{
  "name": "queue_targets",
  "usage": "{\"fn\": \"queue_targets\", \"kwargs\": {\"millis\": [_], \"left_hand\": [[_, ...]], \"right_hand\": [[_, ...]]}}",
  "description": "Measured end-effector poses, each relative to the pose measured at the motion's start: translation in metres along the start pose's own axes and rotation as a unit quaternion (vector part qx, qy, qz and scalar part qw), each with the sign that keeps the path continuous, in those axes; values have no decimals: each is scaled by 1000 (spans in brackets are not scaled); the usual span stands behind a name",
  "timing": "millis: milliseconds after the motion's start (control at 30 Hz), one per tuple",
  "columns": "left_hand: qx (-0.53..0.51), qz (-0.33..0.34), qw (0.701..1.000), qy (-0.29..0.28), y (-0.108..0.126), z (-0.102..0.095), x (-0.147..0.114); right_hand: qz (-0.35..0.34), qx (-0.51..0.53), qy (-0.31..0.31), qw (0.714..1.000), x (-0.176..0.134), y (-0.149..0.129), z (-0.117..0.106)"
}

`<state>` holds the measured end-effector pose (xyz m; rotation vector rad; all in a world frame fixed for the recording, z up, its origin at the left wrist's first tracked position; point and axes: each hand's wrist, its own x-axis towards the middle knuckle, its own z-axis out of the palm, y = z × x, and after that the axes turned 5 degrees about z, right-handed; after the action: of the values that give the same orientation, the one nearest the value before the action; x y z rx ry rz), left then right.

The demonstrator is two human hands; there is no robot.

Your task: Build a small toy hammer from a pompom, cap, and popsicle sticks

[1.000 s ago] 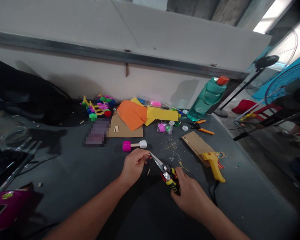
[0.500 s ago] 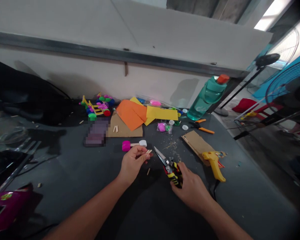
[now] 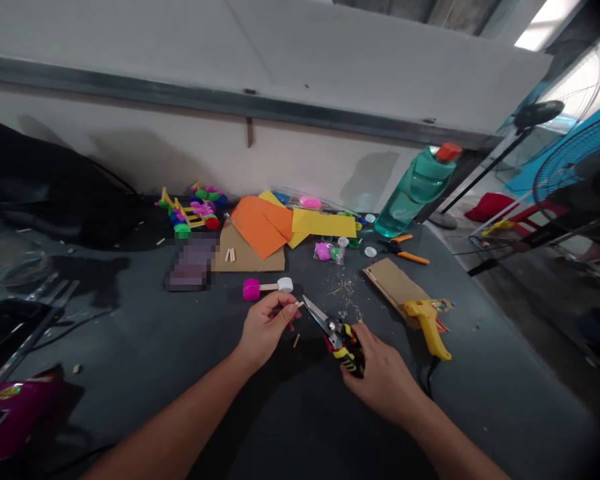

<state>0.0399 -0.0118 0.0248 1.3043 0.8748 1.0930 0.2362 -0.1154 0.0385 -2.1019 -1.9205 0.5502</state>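
Observation:
My left hand [image 3: 267, 325] pinches a short wooden stick [image 3: 299, 305] between thumb and fingertips. Wrapped around the yellow, red and black handles of a pair of scissors [image 3: 331, 327] is my right hand [image 3: 383, 373]. The blade tips point up and left, very near the stick's end. Just beyond my left fingers lies a wooden stick with a magenta lump and a white lump at its ends [image 3: 269, 287]. A small cut piece of wood [image 3: 297, 341] rests on the dark table below the fingers.
Orange paper [image 3: 263, 225] and cardboard [image 3: 250, 262] lie at the back, beside a blurred-out flat object [image 3: 190, 261]. A teal bottle [image 3: 413, 190], orange-handled pliers [image 3: 413, 257] and a yellow glue gun [image 3: 430, 327] are on the right. Colourful small models [image 3: 193, 212] stand back left.
The stick in my left fingers and the scissor tips have come closer together. My right hand stays on the handles. The whole view has shifted slightly.

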Motion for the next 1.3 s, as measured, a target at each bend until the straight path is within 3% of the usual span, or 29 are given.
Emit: {"fn": "queue_targets", "kwargs": {"millis": [200, 667, 1300], "left_hand": [[-74, -12, 997, -4, -3, -1, 2], [-227, -116, 963, -85, 1, -1, 1], [-238, -130, 960, -75, -2, 1, 1]], "right_hand": [[-2, -11, -3, 1000, -1, -2, -1], [-24, -33, 14, 999, -2, -5, 2], [-22, -30, 5, 999, -4, -8, -1]]}}
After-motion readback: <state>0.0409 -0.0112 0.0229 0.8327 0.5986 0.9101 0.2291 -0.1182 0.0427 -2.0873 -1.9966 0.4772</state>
